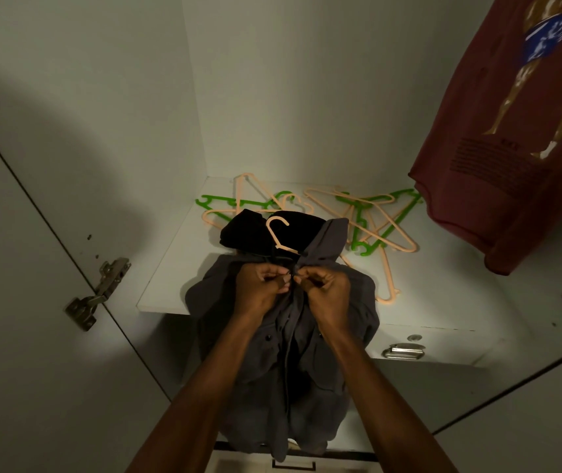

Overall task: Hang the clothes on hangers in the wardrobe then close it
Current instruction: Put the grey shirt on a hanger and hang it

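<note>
A dark grey button-up shirt (272, 363) lies draped over the front edge of the white wardrobe shelf (170, 268), with a peach hanger (277, 233) inside its collar and the hook pointing away from me. My left hand (262, 285) and my right hand (327, 288) meet at the top of the shirt's front placket. Both pinch the fabric near the collar button. A black folded garment (248, 233) lies just behind the collar. A maroon printed T-shirt (511, 131) hangs at the upper right.
Several loose peach and green hangers (368, 223) lie scattered on the shelf behind the shirt. The left wardrobe door (33, 302) stands open with its hinge (98, 291) showing. A drawer with a metal handle (404, 351) sits below the shelf at the right.
</note>
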### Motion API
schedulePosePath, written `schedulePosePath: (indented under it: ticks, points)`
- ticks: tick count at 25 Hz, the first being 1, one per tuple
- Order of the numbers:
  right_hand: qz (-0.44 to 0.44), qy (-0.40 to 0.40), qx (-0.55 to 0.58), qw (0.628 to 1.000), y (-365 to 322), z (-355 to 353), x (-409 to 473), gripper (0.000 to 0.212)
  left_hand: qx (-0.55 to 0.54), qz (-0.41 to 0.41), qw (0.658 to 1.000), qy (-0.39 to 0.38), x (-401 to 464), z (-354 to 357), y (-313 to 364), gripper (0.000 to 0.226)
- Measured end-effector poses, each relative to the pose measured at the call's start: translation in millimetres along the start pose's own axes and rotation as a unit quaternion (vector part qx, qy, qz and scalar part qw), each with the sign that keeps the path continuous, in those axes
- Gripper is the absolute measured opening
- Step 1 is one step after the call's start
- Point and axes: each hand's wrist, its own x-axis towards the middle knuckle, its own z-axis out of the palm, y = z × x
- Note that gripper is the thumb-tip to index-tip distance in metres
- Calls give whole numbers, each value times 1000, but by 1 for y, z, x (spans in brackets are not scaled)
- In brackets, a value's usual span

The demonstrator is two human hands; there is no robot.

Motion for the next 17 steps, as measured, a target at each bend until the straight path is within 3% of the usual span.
schedulePosePath:
  ticks: [8,17]
  points:
    - [3,5,-26,1000,8,2,1,16,-3,-23,1000,13,0,1,-2,10]
    - [-53,-1,-117,992,4,8,-4,20,-51,-66,997,-2,-2,0,2,10]
